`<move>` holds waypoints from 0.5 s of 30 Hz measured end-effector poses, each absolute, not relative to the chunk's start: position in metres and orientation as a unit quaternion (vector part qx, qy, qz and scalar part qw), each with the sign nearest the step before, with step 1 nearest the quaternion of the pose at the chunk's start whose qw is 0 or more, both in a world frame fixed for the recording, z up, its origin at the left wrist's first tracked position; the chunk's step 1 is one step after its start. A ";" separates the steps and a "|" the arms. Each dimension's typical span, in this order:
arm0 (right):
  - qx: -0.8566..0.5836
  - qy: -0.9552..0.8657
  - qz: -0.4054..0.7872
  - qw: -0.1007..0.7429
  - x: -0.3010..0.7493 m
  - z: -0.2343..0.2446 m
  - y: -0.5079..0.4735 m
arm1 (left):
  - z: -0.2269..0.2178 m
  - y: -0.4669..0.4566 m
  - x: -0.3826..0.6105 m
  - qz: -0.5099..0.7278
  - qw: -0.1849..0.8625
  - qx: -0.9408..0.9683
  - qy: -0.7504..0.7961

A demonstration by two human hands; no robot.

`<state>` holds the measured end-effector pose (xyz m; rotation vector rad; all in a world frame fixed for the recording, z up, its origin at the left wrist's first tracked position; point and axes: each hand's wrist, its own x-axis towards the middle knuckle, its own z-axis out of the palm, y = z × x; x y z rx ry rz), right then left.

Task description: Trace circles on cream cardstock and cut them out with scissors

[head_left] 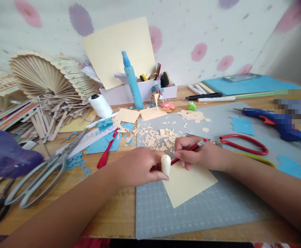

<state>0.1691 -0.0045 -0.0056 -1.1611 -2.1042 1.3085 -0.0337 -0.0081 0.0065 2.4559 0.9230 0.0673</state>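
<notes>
My left hand [140,167] is closed around a small cream-white rounded object [165,164], held upright at the top edge of a pale yellow paper sheet [189,184]. My right hand [199,155] grips a red pencil [191,148] in a writing hold, its tip hidden near the white object. The sheet lies on a grey cutting mat [204,206]. Both hands almost touch over the sheet's upper corner.
Paper scraps [160,136] litter the mat's far end. Grey scissors [44,172] lie left, red-handled scissors [243,144] and a blue glue gun [271,120] right. A blue glue bottle [132,81], white box [145,91], thread spool [101,105] and folded paper fan [44,79] stand behind.
</notes>
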 end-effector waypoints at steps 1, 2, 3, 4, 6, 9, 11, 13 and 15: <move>-0.417 -0.751 0.471 0.201 0.169 -0.006 -0.004 | 0.007 -0.008 -0.033 0.023 0.259 0.904 0.340; -0.418 -0.748 0.474 0.201 0.169 -0.005 -0.004 | 0.007 -0.008 -0.033 0.022 0.265 0.902 0.341; -0.419 -0.746 0.477 0.201 0.168 -0.005 -0.005 | 0.007 -0.008 -0.033 0.021 0.271 0.899 0.344; -0.420 -0.744 0.480 0.201 0.168 -0.005 -0.005 | 0.007 -0.007 -0.033 0.021 0.279 0.895 0.348; -0.423 -0.737 0.487 0.202 0.167 -0.005 -0.006 | 0.007 -0.007 -0.033 0.020 0.300 0.884 0.357; -0.421 -0.721 0.509 0.211 0.165 -0.007 -0.006 | 0.005 -0.006 -0.033 0.014 0.330 0.870 0.367; -0.407 -0.709 0.529 0.228 0.167 -0.007 -0.006 | 0.004 -0.005 -0.034 0.010 0.339 0.865 0.369; -0.388 -0.704 0.527 0.276 0.173 -0.005 -0.005 | 0.003 -0.005 -0.034 0.010 0.343 0.862 0.374; -0.371 -0.713 0.485 0.345 0.182 0.003 -0.006 | 0.003 -0.005 -0.034 0.013 0.345 0.858 0.380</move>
